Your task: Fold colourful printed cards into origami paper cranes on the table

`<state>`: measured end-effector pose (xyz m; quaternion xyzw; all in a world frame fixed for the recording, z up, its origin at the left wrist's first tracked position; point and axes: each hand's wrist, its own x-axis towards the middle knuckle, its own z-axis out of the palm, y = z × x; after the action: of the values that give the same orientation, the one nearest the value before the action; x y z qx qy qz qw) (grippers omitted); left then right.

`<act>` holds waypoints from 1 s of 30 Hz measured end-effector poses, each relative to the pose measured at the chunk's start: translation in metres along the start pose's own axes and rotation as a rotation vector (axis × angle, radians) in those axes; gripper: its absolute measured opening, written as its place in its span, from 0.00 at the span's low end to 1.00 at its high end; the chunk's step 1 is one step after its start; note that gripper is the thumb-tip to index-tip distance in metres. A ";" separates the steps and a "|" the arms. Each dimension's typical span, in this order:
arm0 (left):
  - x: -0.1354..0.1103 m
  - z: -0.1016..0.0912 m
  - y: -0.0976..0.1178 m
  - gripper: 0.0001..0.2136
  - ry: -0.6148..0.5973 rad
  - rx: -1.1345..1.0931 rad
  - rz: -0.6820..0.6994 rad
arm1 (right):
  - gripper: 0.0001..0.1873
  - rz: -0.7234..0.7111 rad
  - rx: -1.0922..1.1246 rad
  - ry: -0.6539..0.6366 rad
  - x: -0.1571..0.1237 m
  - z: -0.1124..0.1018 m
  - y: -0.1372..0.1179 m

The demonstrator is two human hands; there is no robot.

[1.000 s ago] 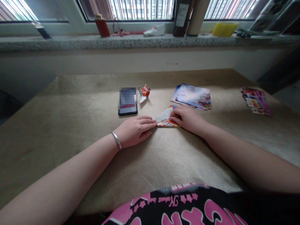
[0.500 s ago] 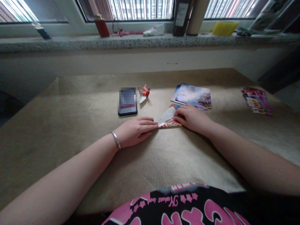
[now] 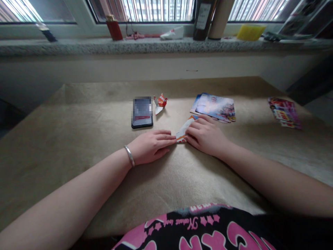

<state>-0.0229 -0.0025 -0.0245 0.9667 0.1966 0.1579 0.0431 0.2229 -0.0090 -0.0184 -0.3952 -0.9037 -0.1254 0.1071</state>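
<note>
A sheet of printed paper (image 3: 182,134), folded to a point at its left end, lies on the table between my hands. White, orange and blue parts of it show; its right side is hidden under my fingers. My left hand (image 3: 153,146) lies flat with its fingers stretched out, the fingertips touching the left tip of the paper. Over the right part bends my right hand (image 3: 205,136), its fingers curled together and gripping the paper against the table. Just beyond the left hand rests a phone (image 3: 142,121). A small folded red-and-white paper figure (image 3: 161,103) stands beside it.
Several printed cards (image 3: 214,106) lie stacked beyond my right hand. Another fanned bunch of colourful cards (image 3: 284,113) is at the table's right. A granite windowsill (image 3: 145,47) behind holds a red object (image 3: 113,29), a dark bottle (image 3: 202,21) and a yellow block (image 3: 251,32).
My right hand has slid left along the paper, closer to my left hand, and covers the flap with its printed pattern. My left hand has stayed in place.
</note>
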 end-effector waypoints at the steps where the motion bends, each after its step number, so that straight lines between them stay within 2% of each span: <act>1: 0.000 0.000 0.000 0.17 0.003 0.001 0.002 | 0.17 0.020 -0.015 0.021 0.001 0.001 -0.004; 5: 0.001 0.000 0.000 0.17 0.003 0.011 0.001 | 0.15 0.070 0.002 0.037 0.006 0.006 -0.011; 9: 0.002 0.000 0.000 0.17 -0.013 0.032 -0.003 | 0.13 0.148 0.157 0.012 0.006 0.012 -0.004; 15: 0.003 -0.002 0.001 0.16 -0.029 0.091 0.040 | 0.11 0.160 0.305 -0.046 0.009 0.018 0.005; 24: 0.003 -0.001 0.003 0.17 -0.052 0.112 0.007 | 0.11 0.241 0.347 -0.093 0.012 0.022 0.009; 30: 0.003 -0.001 0.003 0.16 -0.046 0.109 0.006 | 0.10 0.238 0.330 -0.095 0.013 0.023 0.009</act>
<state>-0.0197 -0.0042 -0.0226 0.9715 0.2011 0.1251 -0.0055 0.2183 0.0128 -0.0355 -0.4816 -0.8630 0.0567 0.1417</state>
